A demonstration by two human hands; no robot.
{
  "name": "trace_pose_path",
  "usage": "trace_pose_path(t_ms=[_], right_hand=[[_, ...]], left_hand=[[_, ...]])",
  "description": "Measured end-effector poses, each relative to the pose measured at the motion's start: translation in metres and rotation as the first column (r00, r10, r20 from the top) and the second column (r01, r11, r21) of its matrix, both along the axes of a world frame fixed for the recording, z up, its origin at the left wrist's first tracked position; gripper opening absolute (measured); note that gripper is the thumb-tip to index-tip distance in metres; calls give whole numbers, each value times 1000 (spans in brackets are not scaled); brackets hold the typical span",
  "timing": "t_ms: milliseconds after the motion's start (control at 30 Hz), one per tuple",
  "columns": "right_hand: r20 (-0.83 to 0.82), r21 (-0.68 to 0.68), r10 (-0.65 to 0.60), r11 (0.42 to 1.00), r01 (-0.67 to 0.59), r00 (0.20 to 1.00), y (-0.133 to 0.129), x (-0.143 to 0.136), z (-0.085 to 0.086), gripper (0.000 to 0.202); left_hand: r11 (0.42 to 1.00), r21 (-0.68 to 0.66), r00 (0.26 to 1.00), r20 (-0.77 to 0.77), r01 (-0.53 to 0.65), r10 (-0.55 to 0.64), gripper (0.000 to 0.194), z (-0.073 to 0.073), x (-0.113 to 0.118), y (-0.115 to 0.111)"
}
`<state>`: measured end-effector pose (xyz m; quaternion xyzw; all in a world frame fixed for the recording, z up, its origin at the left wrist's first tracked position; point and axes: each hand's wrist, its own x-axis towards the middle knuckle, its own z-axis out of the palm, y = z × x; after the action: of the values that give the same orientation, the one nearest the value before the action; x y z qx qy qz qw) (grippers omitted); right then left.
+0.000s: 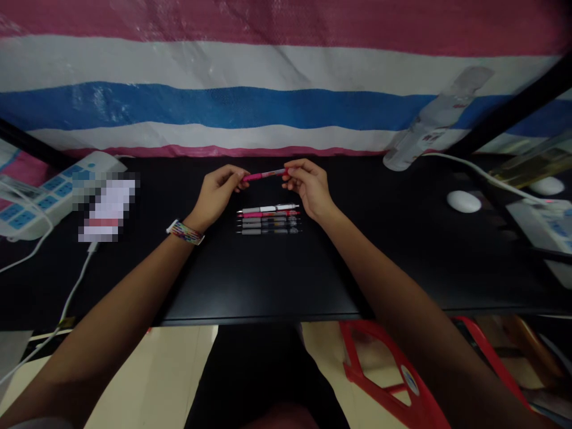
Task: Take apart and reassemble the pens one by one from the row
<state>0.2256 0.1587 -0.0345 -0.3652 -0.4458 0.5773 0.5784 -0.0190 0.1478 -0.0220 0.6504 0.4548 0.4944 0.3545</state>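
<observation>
A pink pen (267, 174) is stretched sideways between my two hands, above a row of pens. Its left end is pinched in the fingers of my left hand (216, 193), which has a colourful woven watch band on the wrist. My right hand (310, 186) pinches the other end. Just below on the black table, several pens lie parallel: a white and grey pen (268, 208) at the back, a pink and grey pen (268, 214) under it, and grey clear-barrelled pens (268, 225) nearest me.
Power strips (56, 193) and a blurred-out phone (108, 208) with a cable lie left on the black table (263, 286). At right are a clear bottle (420, 140), a white mouse (463, 201) and another power strip (547, 223). A red stool (379, 381) stands below.
</observation>
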Motion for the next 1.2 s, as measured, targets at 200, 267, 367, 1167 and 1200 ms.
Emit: trace_pose_path(t_ms=[200,267,367,1167,1200], right_hand=[[1,-14,23,1000,-23,1000,0,3,2,6],[-3,-22,36,999,-36,999,-1,4,3,7],[0,-34,54,998,-54,999,-2,6,6,7],[17,16,96,995,-96,995,-2,7,4,5],[21,17,95,995,-95,995,-2,7,4,5]], left_hand=[[1000,30,998,-69,3,-1,34,4,3,-4],[999,32,998,-54,-12,13,29,6,4,-5],[998,55,999,-51,-16,19,23,6,5,-7],[999,2,999,-2,45,-45,29,1,4,-5],[999,4,999,-1,41,-41,30,1,4,-4]])
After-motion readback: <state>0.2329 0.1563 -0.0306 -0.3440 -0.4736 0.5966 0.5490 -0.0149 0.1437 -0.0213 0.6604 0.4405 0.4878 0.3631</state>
